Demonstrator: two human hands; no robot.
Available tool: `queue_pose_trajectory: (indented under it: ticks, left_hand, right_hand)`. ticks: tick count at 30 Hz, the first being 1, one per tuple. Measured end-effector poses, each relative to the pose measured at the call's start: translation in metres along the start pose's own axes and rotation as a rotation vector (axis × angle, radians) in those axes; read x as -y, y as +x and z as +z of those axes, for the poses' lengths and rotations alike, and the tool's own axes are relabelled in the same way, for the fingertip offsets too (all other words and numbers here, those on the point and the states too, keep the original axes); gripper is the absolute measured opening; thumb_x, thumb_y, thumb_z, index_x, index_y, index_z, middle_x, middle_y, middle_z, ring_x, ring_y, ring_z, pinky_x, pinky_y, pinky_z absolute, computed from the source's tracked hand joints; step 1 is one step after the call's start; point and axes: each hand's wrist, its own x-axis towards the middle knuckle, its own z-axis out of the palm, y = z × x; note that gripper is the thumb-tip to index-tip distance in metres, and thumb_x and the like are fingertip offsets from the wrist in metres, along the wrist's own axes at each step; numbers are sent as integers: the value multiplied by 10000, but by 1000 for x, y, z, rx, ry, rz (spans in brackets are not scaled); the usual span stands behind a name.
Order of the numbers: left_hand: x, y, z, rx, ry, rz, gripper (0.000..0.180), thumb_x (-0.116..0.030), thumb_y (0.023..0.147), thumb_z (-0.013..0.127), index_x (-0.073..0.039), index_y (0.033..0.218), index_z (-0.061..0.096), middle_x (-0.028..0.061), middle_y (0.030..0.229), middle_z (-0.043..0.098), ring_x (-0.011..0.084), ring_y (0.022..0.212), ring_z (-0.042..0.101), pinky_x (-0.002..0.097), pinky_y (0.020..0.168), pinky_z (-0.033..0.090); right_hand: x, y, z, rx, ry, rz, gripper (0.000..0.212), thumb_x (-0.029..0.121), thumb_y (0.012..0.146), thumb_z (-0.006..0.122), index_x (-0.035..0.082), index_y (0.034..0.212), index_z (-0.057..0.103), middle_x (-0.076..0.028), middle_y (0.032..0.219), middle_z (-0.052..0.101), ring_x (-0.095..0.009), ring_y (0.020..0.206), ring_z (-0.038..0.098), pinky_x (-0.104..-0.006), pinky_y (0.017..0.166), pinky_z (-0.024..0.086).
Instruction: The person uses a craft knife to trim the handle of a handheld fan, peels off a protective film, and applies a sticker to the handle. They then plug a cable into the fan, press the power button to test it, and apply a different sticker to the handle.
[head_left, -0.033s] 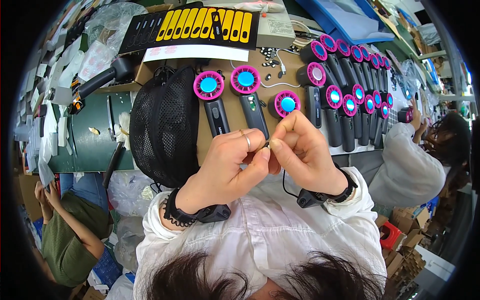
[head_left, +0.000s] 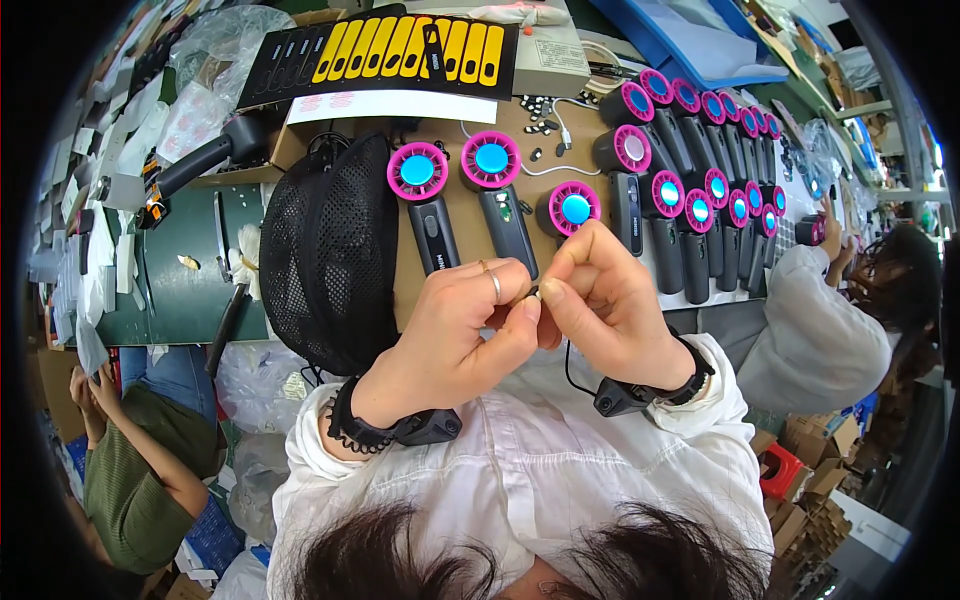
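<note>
My left hand and my right hand meet fingertip to fingertip in front of my chest. Both are closed in a pinch on a tiny dark piece, mostly hidden by the fingers and too small to name. Just beyond them lies a handheld fan with a pink rim, a blue centre and a gap in its handle showing a bit of green. To its left is another such fan. A third fan sits behind my right fingers, its lower part hidden.
Rows of similar fans fill the right side. A black mesh bag stands left. Small black pieces lie scattered near a white cable. At the back is a sheet of yellow stickers. People sit at both sides.
</note>
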Motion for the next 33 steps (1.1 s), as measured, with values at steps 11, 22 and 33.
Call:
queue_pose_trajectory:
  ticks: [11,22,33]
  left_hand:
    - [-4,-6,-2,12,-337,-216,152,-47,812,486,19,675,477,46,591,456,99,527,404,258,491,339]
    - [-4,-6,-1,39,-417,-156,182,-68,861,452,10,698,468,10,599,432,74,561,379,239,509,326]
    - [6,-13,2,170,-682,-357,221,-94,895,419,-20,694,473,-31,630,449,43,588,373,209,524,319]
  right_hand:
    - [-2,-2,1,-31,345,-144,144,-2,860,519,-10,988,455,-74,732,594,-123,602,572,-228,556,449]
    - [-11,6,-13,-153,-672,-834,241,-71,631,688,9,853,637,-81,785,627,-197,640,610,-334,676,545]
    - [-38,-4,-8,-182,-763,-942,280,-64,624,700,23,884,642,-63,769,618,-188,664,614,-324,678,555]
